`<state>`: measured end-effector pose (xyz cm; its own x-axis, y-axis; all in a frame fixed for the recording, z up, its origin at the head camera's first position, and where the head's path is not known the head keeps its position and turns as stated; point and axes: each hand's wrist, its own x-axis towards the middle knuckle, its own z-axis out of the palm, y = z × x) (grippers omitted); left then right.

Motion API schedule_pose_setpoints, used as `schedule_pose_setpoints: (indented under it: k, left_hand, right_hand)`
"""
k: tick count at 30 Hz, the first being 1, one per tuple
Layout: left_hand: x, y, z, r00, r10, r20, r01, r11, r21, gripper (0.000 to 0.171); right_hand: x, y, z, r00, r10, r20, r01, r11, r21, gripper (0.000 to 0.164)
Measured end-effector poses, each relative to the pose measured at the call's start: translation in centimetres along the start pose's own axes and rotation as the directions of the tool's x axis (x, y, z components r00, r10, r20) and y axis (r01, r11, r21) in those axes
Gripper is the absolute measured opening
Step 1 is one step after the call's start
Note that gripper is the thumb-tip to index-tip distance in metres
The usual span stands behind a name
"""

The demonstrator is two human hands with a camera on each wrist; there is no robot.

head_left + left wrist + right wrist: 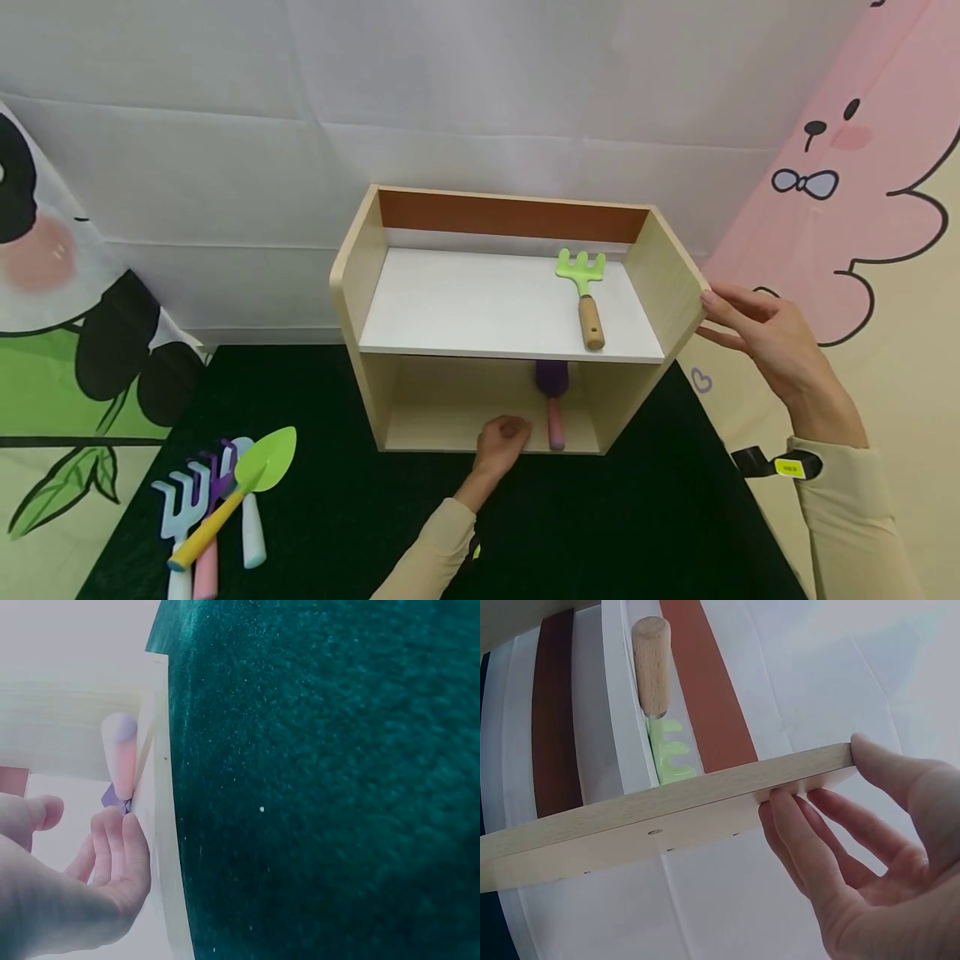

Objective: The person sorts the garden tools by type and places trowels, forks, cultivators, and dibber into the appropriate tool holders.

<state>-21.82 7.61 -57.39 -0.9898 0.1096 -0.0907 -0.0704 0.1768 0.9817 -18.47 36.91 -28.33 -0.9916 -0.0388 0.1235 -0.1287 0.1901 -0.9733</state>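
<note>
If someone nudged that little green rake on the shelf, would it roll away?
The green rake would probably rock, not roll far: its wooden handle looks round, but the broad pronged head should stop it. Its slim build suggests it's fairly light.

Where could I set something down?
Bare: the upper shelf left of the green fork; the lower shelf left of the purple trowel, beyond the left hand; the table right of the left sleeve. Crowded: the table's left, under the piled tools.

Head view looks down; nearer wrist views also catch the shelf [465,304].
</note>
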Motion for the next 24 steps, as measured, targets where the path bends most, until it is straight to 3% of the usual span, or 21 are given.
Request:
schedule_pose_setpoints:
  k: [9, 24]
  left_hand:
    - [-1.5, 0.0, -2.0, 1.0, 0.011, 0.021, -0.01, 0.999, -0.035, 0.025]
    - [-4.0, 0.4, -5.2, 0.996, 0.014, 0.088, -0.003, 0.993, -0.118, 0.028]
  right_hand:
    - [0.2, 0.1, -0.2, 1.0, 0.015, 0.012, -0.014, 0.999, -0.029, 0.044]
    - [0.1, 0.2, -0.2, 1.0, 0.007, 0.025, -0.008, 1.0, 0.015, 0.043]
